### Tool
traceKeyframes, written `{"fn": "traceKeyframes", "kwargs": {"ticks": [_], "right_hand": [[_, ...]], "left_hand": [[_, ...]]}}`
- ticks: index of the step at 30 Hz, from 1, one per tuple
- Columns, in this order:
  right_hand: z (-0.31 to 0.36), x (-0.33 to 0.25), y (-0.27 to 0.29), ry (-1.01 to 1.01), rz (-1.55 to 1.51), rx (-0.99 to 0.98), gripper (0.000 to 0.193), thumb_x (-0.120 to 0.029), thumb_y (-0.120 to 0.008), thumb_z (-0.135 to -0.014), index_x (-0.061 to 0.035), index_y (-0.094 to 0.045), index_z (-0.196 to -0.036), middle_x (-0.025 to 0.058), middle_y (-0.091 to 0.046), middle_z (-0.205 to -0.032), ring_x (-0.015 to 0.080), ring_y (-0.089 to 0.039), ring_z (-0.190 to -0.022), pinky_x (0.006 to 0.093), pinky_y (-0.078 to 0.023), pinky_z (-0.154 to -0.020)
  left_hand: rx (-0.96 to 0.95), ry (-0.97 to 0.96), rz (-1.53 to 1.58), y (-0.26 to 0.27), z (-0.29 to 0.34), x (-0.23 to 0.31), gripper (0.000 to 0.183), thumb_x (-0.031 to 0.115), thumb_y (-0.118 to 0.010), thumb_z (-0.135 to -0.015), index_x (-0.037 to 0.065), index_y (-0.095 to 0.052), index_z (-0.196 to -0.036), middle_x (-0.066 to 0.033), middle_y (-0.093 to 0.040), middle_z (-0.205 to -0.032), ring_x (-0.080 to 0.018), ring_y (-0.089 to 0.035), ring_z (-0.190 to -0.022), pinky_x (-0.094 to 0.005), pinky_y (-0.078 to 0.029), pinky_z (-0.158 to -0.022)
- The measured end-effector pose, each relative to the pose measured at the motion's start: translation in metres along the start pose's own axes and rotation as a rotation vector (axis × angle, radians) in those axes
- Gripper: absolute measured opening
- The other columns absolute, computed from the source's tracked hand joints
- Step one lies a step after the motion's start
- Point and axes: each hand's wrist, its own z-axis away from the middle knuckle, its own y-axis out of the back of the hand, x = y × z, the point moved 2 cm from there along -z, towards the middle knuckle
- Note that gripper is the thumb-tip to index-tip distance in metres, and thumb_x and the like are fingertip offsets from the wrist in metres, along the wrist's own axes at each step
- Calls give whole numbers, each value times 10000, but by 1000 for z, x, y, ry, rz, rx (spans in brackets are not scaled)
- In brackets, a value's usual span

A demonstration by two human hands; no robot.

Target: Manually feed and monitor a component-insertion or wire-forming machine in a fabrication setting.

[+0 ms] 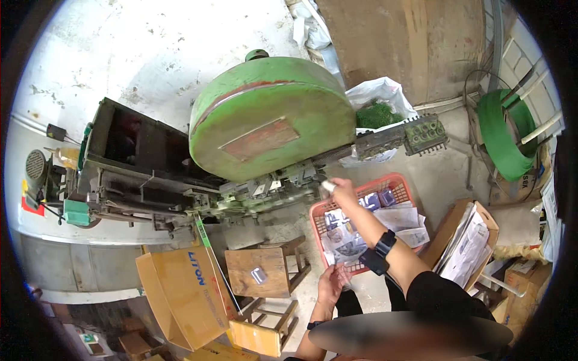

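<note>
From my remote seat I am seeing the right hand (344,194) reaching over the far left part of the red plastic basket (407,186), just beside the near edge of the machine (259,195). Its fingers are bending around or against a small white piece (328,186); I am not managing to tell whether they are gripping it or whether it is covering a fingertip.

The left hand (329,287) is hovering at the basket's near left corner, palm turned up, its fingers touching a clear plastic piece (345,277); the blur is keeping me from telling whether they are closing on it. Between the two hands, the basket is sitting on the floor, holding bluish-purple packets (368,201) with white paper sheets (400,218) lying over them and spilling past the right rim.

To the left, a wooden stool (241,274) is carrying one small clear-and-purple packet (259,275), and a cardboard box (180,298) is standing beyond its left side. A big round green cover (271,120) is looming over the machine's far side.
</note>
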Motion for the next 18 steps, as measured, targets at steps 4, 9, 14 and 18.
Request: {"fn": "traceKeyframes", "kwargs": {"ticks": [4,9,14,18], "right_hand": [[18,17,34,-134,-524,-156,241,-28,-435,-793,1,-557,-999,35,-536,-708,98,-485,-496,242,-429,-466],[69,23,157,-37,-337,108,304,0,-366,-767,-11,-574,-988,28,-526,-726,94,-452,-513,255,-433,-460],[134,4,265,13,207,433,258,-84,-382,-802,36,-603,-863,55,-542,-676,109,-425,-457,227,-386,-413],[145,-14,273,75,265,359,261,-99,-382,-812,33,-598,-876,47,-526,-632,105,-457,-495,232,-405,-432]], "left_hand": [[38,-21,59,54,8,13,316,251,-382,-874,-21,-497,-987,-105,-571,-847,-215,-568,-778,-332,-481,-722],[82,-36,50,80,20,34,298,254,-406,-860,-9,-514,-947,-104,-570,-819,-213,-569,-755,-338,-493,-683],[175,-124,48,98,38,52,287,261,-440,-846,5,-517,-948,-87,-551,-757,-192,-548,-683,-328,-485,-644],[196,-142,29,96,34,61,270,263,-464,-842,22,-528,-947,-62,-545,-746,-171,-541,-681,-313,-476,-647]]}}
